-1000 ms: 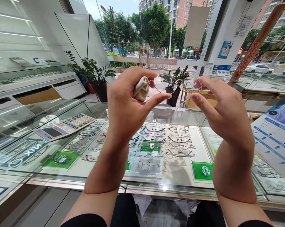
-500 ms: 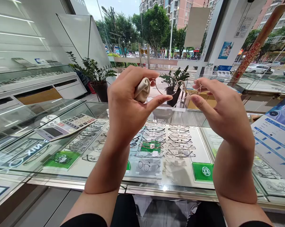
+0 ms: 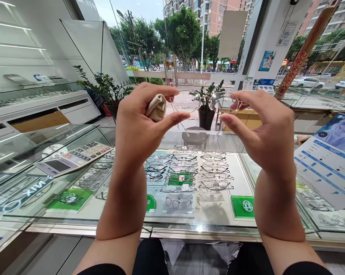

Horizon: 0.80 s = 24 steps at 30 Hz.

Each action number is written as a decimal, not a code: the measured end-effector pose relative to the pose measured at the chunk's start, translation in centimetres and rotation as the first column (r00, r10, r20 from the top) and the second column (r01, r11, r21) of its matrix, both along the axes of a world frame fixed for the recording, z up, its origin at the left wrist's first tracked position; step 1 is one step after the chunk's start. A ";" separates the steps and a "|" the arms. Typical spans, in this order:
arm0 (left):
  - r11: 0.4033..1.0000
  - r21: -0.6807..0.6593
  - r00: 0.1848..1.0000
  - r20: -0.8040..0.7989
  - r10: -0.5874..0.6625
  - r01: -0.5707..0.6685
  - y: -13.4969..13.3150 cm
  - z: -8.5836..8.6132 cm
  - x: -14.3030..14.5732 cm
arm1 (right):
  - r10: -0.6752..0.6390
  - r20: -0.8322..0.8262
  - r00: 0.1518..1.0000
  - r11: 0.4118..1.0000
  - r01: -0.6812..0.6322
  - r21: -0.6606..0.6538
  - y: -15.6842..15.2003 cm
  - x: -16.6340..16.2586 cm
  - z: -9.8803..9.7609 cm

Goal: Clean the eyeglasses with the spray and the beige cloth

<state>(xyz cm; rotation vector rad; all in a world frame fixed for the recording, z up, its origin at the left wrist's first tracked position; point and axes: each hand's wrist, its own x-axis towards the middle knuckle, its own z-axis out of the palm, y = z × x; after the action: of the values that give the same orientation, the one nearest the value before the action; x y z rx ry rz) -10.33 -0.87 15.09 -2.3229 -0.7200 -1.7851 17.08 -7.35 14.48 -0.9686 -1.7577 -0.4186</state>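
Observation:
I hold a pair of thin metal-framed glasses [image 3: 202, 102] up at eye level above a glass counter. My left hand [image 3: 139, 126] pinches the left lens edge between thumb and forefinger, with a beige cleaning cloth [image 3: 156, 107] bunched in the same fingers. My right hand [image 3: 261, 130] pinches the right side of the frame between thumb and fingertips. The temples hang down and back toward me. Both lenses are clear and the street shows through them.
Below is a glass display case [image 3: 189, 214] with several rows of eyeglass frames [image 3: 186, 172] and green brand cards. A calculator [image 3: 72, 156] lies on the counter at left. A printed poster [image 3: 327, 160] leans at right. Potted plants [image 3: 106, 89] stand by the shop window.
The glasses have tilted, so both lenses now face me more squarely. Both hands and the view shifted slightly left; the grips are unchanged.

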 end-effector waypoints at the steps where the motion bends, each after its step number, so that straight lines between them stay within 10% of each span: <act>1: 1.000 -0.005 1.000 0.004 0.003 -0.003 0.0 0.0 0.0 | -0.002 -0.002 1.000 1.000 0.002 0.009 -0.1 0.0 0.0; 24: 0.996 0.010 0.996 -0.007 0.093 -0.093 -1.9 0.4 0.8 | 0.003 0.025 1.000 1.000 -0.003 -0.002 0.0 0.6 0.0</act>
<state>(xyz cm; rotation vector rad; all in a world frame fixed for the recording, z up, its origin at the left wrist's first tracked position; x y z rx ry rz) -9.57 -2.80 15.51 -2.2495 -0.8030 -1.7352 17.67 -7.33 14.52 -0.9658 -1.7819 -0.4288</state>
